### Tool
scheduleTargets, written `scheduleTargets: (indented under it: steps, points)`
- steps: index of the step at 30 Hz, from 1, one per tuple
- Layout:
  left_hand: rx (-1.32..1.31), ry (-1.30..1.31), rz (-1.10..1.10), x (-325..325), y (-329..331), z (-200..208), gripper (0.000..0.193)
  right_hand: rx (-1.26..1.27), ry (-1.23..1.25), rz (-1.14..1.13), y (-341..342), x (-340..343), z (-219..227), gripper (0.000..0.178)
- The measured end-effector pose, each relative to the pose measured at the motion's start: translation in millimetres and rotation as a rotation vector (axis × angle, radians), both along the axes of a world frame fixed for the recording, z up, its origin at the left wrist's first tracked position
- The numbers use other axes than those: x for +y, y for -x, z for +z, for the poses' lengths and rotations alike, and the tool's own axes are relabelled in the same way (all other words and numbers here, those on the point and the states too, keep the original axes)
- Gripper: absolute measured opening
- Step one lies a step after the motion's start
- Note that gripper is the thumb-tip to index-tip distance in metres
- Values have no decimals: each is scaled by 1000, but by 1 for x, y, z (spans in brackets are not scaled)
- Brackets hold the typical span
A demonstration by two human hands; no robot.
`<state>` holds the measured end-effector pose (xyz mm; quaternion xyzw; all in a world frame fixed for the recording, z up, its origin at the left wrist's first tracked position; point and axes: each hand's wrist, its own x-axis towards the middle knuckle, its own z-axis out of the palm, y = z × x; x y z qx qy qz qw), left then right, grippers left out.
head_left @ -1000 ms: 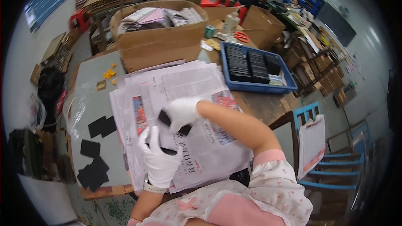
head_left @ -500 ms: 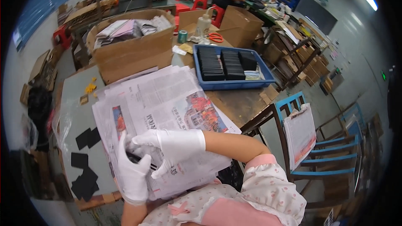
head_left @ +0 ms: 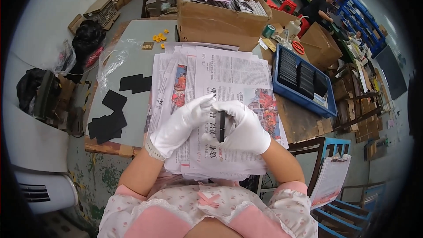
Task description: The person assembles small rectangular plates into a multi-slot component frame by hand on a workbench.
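My gloved right hand (head_left: 246,128) is closed around a small black flat piece (head_left: 221,127), seen edge-on with a thin pale line across it; its faces are mostly hidden. Beside it my gloved left hand (head_left: 183,123) has its fingers stretched out, the tips close to the right fingertips. I cannot tell whether they touch the piece. Both hands are over a thick stack of newspapers (head_left: 229,68) in front of me. Several thin black square cards (head_left: 114,100) lie on the grey tabletop to the left.
A blue tray (head_left: 304,107) with rows of black pieces stands right of the newspapers. Behind them is a cardboard box (head_left: 216,26) full of papers. Small yellow bits (head_left: 159,37), orange-handled scissors (head_left: 298,46) and a squeeze bottle (head_left: 293,27) lie or stand farther back. A blue chair (head_left: 335,147) is at right.
My view has turned, so the table sits more squarely ahead. The hands have shifted over the middle of the newspapers; the left fingers have straightened, and the black piece now shows upright in the right hand.
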<state>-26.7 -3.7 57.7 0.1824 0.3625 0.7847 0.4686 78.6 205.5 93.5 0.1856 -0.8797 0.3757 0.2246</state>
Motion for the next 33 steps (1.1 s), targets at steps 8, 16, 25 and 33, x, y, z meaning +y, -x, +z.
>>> scheduleTargets:
  steps: [8,16,25,33]
  points:
    - [1397,415,244,28,-29,20,88,-137,204,26,-18,24,0,90]
    - [500,567,-625,51,-23,50,47,-11,-744,79,-82,59,77,42]
    - [100,627,-578,142,-49,56,37,-478,-725,-282,-131,172,110,39]
    - [904,644,41,139,-48,-64,31,-593,-599,-1183,-143,492,77,27]
